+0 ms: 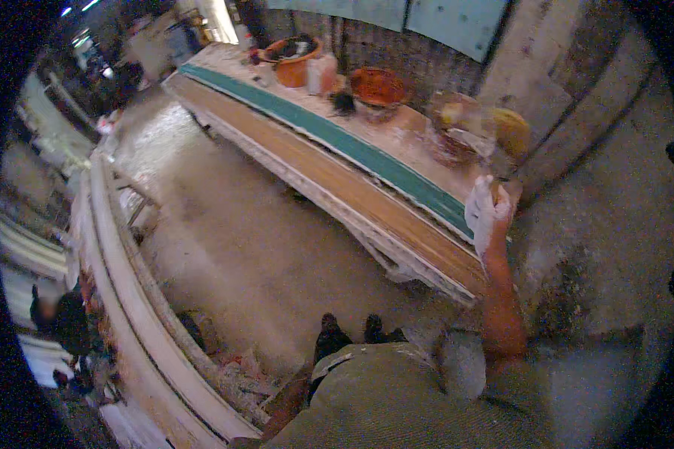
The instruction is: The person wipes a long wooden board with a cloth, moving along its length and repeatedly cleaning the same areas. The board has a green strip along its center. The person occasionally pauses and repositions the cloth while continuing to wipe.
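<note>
- One left hand is unseen; its fingers I cannot judge.
- Long, flat green strip [329,136] lies on dusty pale table [412,138]; probably stiff, best gripped by edges.
- White-dusted right hand [488,217] has fingers closed on brown handle [496,192], likely light.

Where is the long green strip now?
In the head view, the green strip runs from upper left to beside the right hand, between the brown board and the orange tubs.
</note>
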The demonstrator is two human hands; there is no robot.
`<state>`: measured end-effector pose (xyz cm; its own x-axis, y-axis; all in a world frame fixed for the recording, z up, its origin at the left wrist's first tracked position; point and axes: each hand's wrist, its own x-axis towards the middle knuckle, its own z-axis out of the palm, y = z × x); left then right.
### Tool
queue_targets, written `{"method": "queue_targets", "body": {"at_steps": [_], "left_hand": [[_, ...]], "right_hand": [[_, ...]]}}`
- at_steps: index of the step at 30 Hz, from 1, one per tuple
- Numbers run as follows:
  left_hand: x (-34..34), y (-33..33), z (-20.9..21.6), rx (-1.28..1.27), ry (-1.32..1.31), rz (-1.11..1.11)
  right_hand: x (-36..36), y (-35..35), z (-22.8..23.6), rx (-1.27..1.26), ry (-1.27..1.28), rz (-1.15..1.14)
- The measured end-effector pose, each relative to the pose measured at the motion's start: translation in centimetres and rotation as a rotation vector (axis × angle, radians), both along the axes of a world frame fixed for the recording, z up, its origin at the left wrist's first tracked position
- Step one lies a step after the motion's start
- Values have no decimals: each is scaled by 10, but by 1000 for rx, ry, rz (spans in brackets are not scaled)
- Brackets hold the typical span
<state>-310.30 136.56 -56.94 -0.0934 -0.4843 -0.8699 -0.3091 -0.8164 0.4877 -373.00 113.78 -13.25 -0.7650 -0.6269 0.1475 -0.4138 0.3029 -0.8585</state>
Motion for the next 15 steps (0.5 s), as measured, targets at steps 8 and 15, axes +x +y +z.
{"method": "queue_targets", "body": {"at_steps": [8, 15], "left_hand": [[-16, -80, -16, -72, 67, -95], [-94, -201, -28, -174, 185, -9]], "right_hand": [[-20, 83, 33, 287, 219, 181], [-38, 183, 9, 839, 575, 180]]}}
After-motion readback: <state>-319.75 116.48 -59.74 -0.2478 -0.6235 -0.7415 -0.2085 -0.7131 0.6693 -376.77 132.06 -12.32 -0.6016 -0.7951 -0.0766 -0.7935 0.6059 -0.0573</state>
